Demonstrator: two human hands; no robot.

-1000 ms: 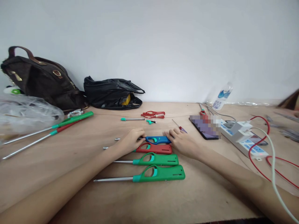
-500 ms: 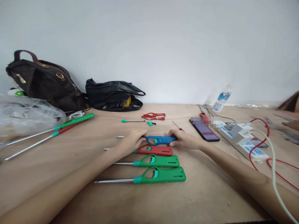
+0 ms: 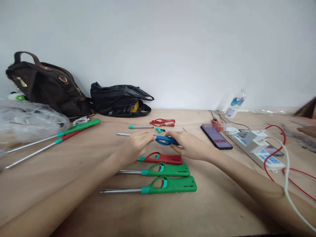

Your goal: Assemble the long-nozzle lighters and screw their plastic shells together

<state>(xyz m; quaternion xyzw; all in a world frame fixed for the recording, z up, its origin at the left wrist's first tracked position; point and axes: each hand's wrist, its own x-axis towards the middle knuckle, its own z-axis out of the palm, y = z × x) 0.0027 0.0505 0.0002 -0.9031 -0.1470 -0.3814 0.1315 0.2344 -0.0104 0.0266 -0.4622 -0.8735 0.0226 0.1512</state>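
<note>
A blue gas lighter (image 3: pixel 166 141) is held between my two hands, its metal tube pointing left. My left hand (image 3: pixel 142 144) is closed round the tube end of its handle, hiding part of the tube. My right hand (image 3: pixel 185 144) grips the handle's right end. Below it on the table, a red lighter (image 3: pixel 170 158), a green lighter (image 3: pixel 176 170) and another green lighter (image 3: pixel 180 184) lie in a row, tubes to the left. Behind my hands are a red opened lighter casing (image 3: pixel 163 122), a loose tube with a teal end (image 3: pixel 140 127) and a small teal part (image 3: pixel 160 130).
More lighters (image 3: pixel 81 126) lie at left beside a clear plastic bag (image 3: pixel 29 120). A dark bag (image 3: pixel 51 89) and black plastic bag (image 3: pixel 118 100) stand by the wall. At right are a phone (image 3: pixel 217 137), power strip (image 3: pixel 261 154), cables, bottle (image 3: pixel 235 103) and another person's hand (image 3: pixel 307 131).
Both hands have raised the blue lighter slightly and turned it, so its handle shows narrower. My right hand has moved left along the handle. The row of lighters has stayed put.
</note>
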